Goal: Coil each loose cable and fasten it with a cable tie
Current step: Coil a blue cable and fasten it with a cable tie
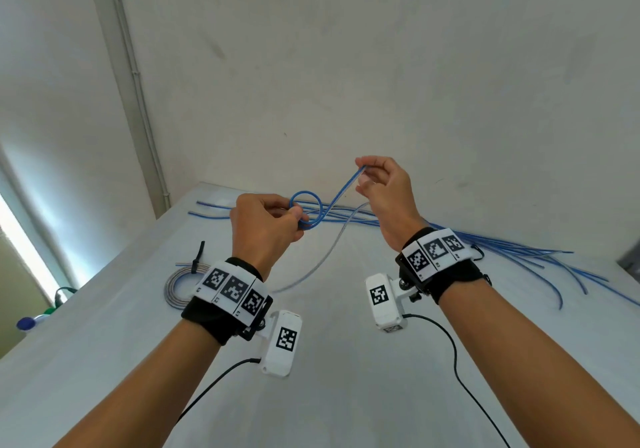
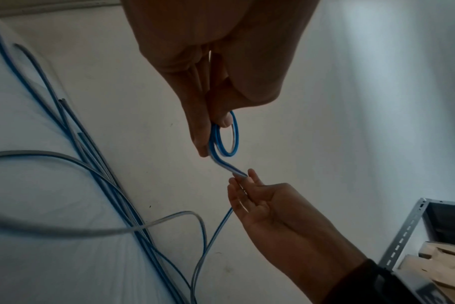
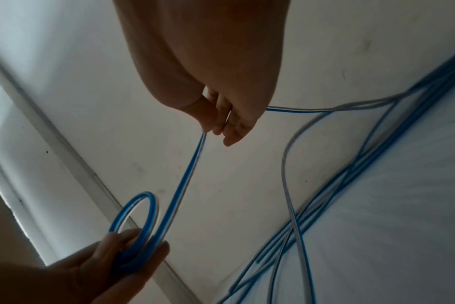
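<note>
cable (image 1: 341, 189): blue-white, small loop at left end, held above counter (image 1: 346, 361)
left hand (image 1: 265, 227): pinches loop
right hand (image 1: 386, 193): pinches cable's straight run
pile (image 1: 519, 251): loose cables on counter

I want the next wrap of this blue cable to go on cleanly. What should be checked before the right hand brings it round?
1. Left hand pinches the started loop: ok.
2. Right hand holds the blue cable past the loop: ok.
3. Cable between the hands free of kinks: ok.
4. Trailing length clear of the loose cables on the table: cannot tell; they cross near the wall.
5. Black cable tie within reach: not ok; the only one seen already fastens the finished coil.
</note>
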